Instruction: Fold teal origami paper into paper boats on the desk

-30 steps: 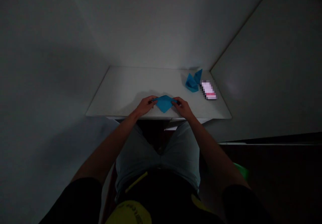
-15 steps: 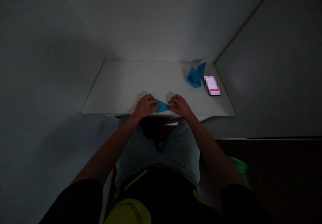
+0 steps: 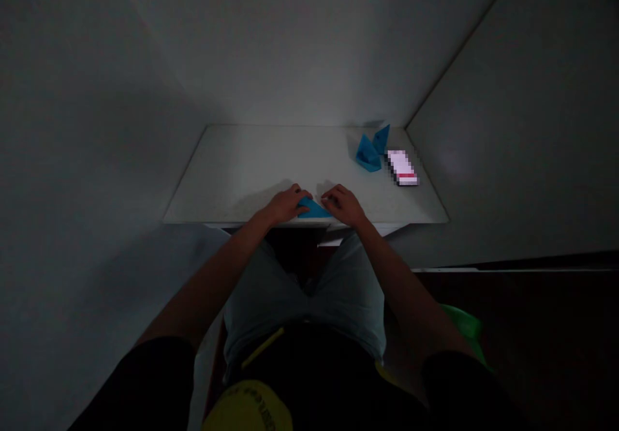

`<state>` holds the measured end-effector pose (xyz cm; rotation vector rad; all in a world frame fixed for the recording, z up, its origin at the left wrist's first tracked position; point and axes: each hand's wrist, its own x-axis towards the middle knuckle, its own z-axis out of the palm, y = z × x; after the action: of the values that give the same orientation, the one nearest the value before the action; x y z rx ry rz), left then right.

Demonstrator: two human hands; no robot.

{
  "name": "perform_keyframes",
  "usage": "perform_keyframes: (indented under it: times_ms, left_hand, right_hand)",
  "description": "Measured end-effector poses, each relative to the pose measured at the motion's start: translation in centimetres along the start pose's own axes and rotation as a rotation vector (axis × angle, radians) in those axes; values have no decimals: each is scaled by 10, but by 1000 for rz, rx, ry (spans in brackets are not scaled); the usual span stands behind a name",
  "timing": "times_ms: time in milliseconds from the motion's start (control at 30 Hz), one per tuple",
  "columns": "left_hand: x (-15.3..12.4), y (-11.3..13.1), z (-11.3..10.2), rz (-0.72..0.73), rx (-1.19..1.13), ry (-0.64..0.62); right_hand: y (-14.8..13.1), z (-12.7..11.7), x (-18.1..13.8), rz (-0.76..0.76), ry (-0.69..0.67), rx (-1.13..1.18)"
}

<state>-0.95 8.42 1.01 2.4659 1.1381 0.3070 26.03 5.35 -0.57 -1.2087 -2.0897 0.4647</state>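
A folded piece of blue paper [image 3: 313, 210] lies at the front edge of the white table, tapering toward the right. My left hand [image 3: 288, 204] is closed on its left end, thumb and fingers at the paper. At the right tip, my right hand [image 3: 343, 206] rests with curled fingers against the paper; the exact contact is hard to make out in the dim light. Further back on the right stand two folded blue paper pieces, a boat-like one [image 3: 368, 155] and a pointed one [image 3: 382, 139], close together.
A phone with a lit, blurred screen [image 3: 402, 168] lies right of the folded pieces. The small white table [image 3: 232, 166] meets a wall [image 3: 290, 44] at the back. Below right, a green plastic object [image 3: 464, 324] stands by the floor.
The blue paper now shows a longer, flatter shape toward the right. My left hand has shifted slightly right along it. The view has tilted a little.
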Motion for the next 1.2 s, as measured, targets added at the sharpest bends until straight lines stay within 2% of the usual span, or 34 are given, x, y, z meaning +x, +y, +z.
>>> perform_keyframes:
  times_ms: [133,333,567,767,867,1067,1200]
  left_hand:
    - [5,1,-1,-10,-76,29]
    - [4,4,7,-65,-166,170]
    - [5,12,20,-92,-386,481]
    - [8,16,32,-187,-455,663]
    - [7,16,32,-164,-413,606]
    - [4,22,32,-14,-183,420]
    - [4,23,33,12,-184,385]
  right_hand:
    - [1,1,1,51,17,37]
    - [0,-1,2,85,39,117]
    - [1,-1,1,138,84,179]
    - [-1,-3,1,198,87,202]
    - [-2,-3,0,217,66,202]
    - [0,2,2,258,84,157]
    - [1,6,4,275,112,96]
